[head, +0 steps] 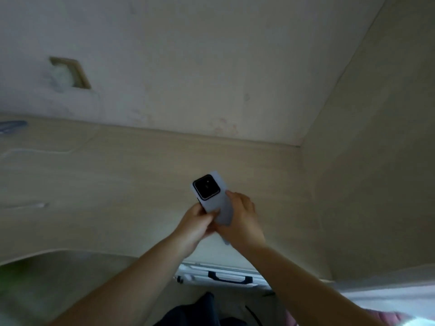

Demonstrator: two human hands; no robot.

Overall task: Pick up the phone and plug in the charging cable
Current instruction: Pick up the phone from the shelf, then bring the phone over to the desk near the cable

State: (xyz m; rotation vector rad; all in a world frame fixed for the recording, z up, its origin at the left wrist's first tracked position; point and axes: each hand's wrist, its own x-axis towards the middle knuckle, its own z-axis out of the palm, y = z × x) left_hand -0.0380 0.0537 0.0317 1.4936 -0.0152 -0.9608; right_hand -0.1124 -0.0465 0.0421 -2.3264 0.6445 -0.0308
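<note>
A light grey phone (215, 203) with a square black camera block is held up over the wooden desk (117, 184), its back toward me and its camera end pointing away. My left hand (195, 228) grips its lower left edge. My right hand (242, 222) wraps the lower right side and bottom end. The phone's bottom end is hidden by my hands. I cannot make out a plug at the phone. A thin pale cable (35, 150) lies on the desk at the far left.
A wall (188, 67) rises behind the desk, with a square recess (70, 74) at the upper left. A side panel (376, 161) closes the right. Below the desk edge is a pale case with a dark handle (227, 277). A blue object (13, 127) lies far left.
</note>
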